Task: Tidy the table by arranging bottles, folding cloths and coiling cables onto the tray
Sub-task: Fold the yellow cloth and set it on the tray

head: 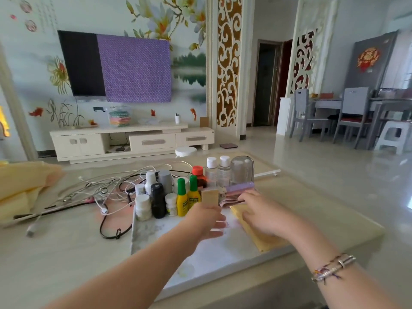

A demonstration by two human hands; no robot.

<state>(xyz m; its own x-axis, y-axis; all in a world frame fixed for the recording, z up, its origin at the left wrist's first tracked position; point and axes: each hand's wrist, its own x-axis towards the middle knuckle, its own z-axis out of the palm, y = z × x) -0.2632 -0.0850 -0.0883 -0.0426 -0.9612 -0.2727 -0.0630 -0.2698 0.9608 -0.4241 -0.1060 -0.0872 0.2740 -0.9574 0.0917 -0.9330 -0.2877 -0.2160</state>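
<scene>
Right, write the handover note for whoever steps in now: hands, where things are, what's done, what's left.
Left hand: hovers over the white marbled tray, fingers relaxed, holding nothing.
Right hand: resting flat on the folded yellow cloth on the tray's right side.
Done: small bottles grouped upright at the tray's far edge; folded pink and purple cloths beside them.
Left: tangled white and black cables lie uncoiled on the table, left of the tray; crumpled yellow cloth at far left is unfolded.

glossy marble-look tray (145,233); soft yellow cloth (256,235), plastic bottles (182,198), rubbery cables (107,192)
</scene>
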